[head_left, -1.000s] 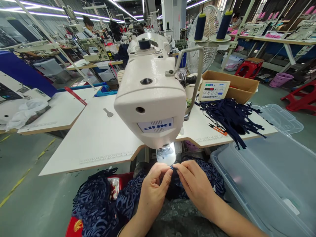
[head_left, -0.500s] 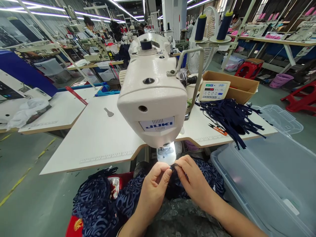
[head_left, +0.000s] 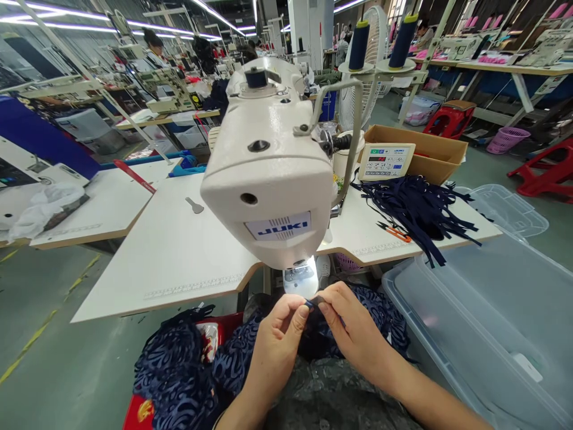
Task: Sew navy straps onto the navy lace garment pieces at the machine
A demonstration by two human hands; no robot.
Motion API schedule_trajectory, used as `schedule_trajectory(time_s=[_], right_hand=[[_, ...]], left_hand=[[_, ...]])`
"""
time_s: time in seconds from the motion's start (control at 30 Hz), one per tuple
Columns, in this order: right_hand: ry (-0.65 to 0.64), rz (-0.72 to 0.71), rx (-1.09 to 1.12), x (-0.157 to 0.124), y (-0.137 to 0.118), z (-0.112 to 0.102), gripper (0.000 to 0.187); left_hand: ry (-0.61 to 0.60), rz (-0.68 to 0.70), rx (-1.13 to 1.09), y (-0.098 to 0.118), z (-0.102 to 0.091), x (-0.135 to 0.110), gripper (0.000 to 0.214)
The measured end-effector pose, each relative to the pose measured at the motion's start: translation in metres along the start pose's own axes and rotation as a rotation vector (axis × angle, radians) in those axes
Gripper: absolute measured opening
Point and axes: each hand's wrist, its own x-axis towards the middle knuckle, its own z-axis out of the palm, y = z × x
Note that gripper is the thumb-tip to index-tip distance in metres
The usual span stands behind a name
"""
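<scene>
Just in front of the sewing machine (head_left: 268, 179), my left hand (head_left: 277, 340) and my right hand (head_left: 358, 334) pinch a small navy fabric strip (head_left: 312, 303) between thumbs and forefingers. Their fingertips almost meet, and most of the strip is hidden by them. The lit needle area (head_left: 301, 279) of the machine lies right behind my fingers. Below and around my hands is navy patterned fabric (head_left: 174, 364), heaped at the left over a red stool and also spread behind my wrists.
On the white table (head_left: 188, 251) lie a flat metal piece (head_left: 194, 205), orange-handled snips (head_left: 394, 232) and a pile of navy straps (head_left: 416, 203). Behind them stand a control panel (head_left: 387, 162) and a cardboard box (head_left: 441, 158). A clear plastic bin (head_left: 492, 316) is at my right.
The view has shifted slightly, so the machine sits a little further left. My hands keep their pinch on the strip, and a bit more of it shows between the fingertips.
</scene>
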Motion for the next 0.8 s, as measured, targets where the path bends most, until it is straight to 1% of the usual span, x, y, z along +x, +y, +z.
schedule_trajectory(time_s=[0.33,0.63,0.8], right_hand=[[0.077,-0.099,-0.181,-0.0022,-0.002,0.0027,0.025],[0.113,-0.137,-0.264,-0.002,-0.0007,0.0057,0.026],[0.118,-0.132,-0.283,-0.0015,-0.0014,0.0073,0.024]], left_hand=[[-0.002,-0.017,-0.008,-0.0012,0.0005,-0.0006,0.024],[-0.013,-0.005,-0.023,-0.0013,0.001,-0.0012,0.022],[0.002,-0.007,-0.026,-0.0026,0.0002,0.0005,0.021]])
